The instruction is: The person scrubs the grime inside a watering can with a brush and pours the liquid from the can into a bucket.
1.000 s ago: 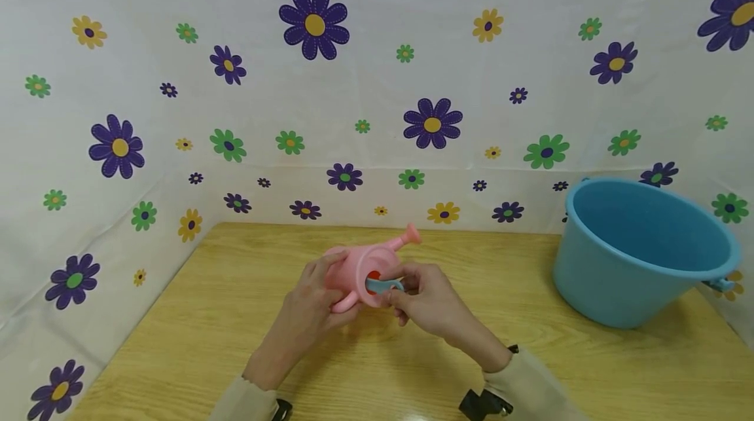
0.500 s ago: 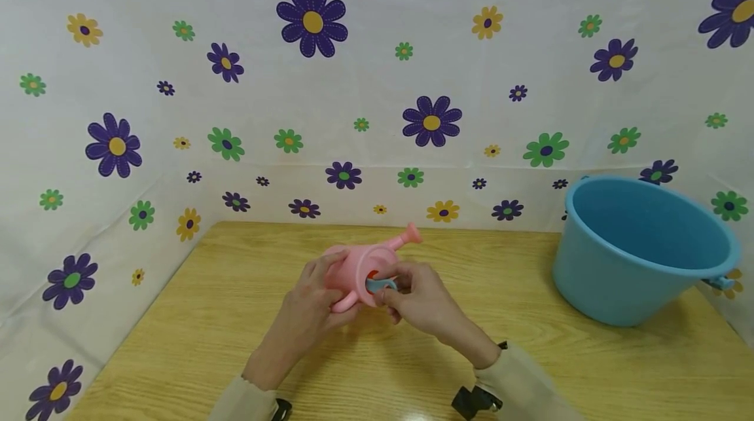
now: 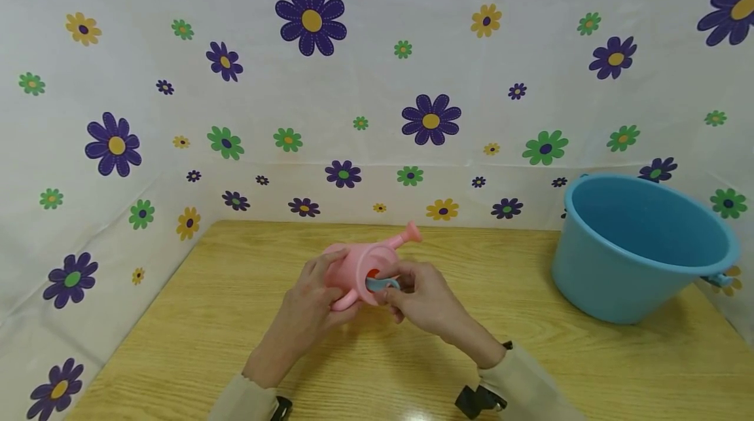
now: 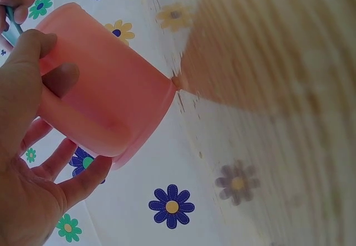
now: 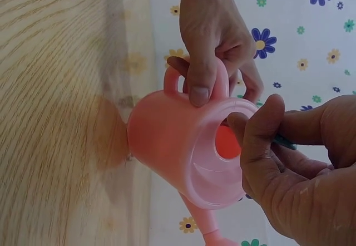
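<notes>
Light pink can gripped by its handle, blue piece pinched at its mouth

Nearest my view are the pale sleeves (image 3: 527, 382). Beyond them, the right hand (image 3: 427, 300) pinches a thin blue piece (image 3: 378, 283) between thumb and forefinger at its curved end; the other end reaches into the can's mouth. I can't make out how far in it goes, or what the red patch in the opening is.

The left hand (image 3: 309, 300) grips the pink watering can (image 3: 350, 270), fingers spread around the body and the handle (image 3: 345, 302). The can sits mid-table, tipped over, its mouth turned toward the right hand; both wrist views show its base edge touching the table (image 3: 483, 257). The spout (image 3: 403, 236) points away to the right.

I judge the can to be thin moulded plastic: light, fairly stiff, hard to break, but smooth enough to turn in a loose hold. I'd trust the handle loop plus a palm on the body, and leave the slim spout alone. The blue piece looks light and slick too; its curved end seems the surest spot for a pinch.

Farther off to the right stands a blue bucket (image 3: 612, 283), with a flowered cloth (image 3: 265, 67) behind everything.
</notes>
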{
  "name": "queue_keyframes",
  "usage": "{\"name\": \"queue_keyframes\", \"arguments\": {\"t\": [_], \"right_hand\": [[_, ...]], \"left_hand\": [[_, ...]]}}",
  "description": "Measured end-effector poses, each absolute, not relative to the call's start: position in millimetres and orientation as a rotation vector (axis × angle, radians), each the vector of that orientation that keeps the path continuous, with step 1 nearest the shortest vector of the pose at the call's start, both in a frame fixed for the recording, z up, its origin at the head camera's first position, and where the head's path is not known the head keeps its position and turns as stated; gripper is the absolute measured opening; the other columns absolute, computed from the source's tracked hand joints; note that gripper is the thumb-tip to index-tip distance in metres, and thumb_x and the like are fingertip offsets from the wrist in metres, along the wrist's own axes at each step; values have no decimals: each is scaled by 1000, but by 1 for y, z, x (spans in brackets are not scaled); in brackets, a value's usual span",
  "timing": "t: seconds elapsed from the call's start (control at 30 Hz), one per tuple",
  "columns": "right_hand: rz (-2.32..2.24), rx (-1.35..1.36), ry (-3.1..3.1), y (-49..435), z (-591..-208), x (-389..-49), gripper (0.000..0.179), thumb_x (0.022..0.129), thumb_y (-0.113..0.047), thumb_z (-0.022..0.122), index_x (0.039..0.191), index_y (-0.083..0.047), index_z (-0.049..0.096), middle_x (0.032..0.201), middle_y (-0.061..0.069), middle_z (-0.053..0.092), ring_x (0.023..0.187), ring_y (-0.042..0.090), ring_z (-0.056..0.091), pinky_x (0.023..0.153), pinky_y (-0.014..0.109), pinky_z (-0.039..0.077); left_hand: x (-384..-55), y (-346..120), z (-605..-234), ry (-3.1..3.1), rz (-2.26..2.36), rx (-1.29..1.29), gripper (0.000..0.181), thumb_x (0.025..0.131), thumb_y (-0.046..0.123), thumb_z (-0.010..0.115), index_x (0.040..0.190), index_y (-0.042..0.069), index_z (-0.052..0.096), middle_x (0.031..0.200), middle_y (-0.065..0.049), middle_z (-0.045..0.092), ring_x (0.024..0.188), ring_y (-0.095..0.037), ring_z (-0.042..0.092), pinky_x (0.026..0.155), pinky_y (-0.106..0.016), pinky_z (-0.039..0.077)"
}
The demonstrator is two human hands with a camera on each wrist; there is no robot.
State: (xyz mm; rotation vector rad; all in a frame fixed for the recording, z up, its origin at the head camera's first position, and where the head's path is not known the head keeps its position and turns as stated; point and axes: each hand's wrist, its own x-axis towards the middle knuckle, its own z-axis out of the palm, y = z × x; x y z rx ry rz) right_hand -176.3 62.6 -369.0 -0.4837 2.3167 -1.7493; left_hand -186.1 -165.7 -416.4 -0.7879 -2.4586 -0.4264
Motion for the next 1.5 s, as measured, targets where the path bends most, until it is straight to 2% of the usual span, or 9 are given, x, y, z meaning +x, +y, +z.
{"name": "queue_keyframes", "arguments": {"t": [0.2,1.13,1.5], "right_hand": [[-1740,-498,2319,67,-367,-174,18,95,0,64,112,-2,71,73,4,65,57,12,57,55,25,56],[-1720,-538,2268,89,-357,-170,20,97,-4,65,116,-4,72,80,6,67,62,14,56,54,22,53],[-1698,-557,2263,96,-355,-169,21,98,-3,64,118,-1,69,82,8,71,63,14,57,56,23,55]], "left_hand": [[-186,-166,-416,-2464,-427,-790,30,84,29,84,63,12,71,143,-10,52,127,-38,54,77,-41,65],[-187,-168,-417,-2459,-464,-777,31,83,28,85,61,14,68,145,-8,51,128,-38,53,75,-42,65],[-186,-168,-417,-2466,-461,-781,30,83,28,85,62,13,69,146,-7,50,128,-37,53,77,-41,65]]}}
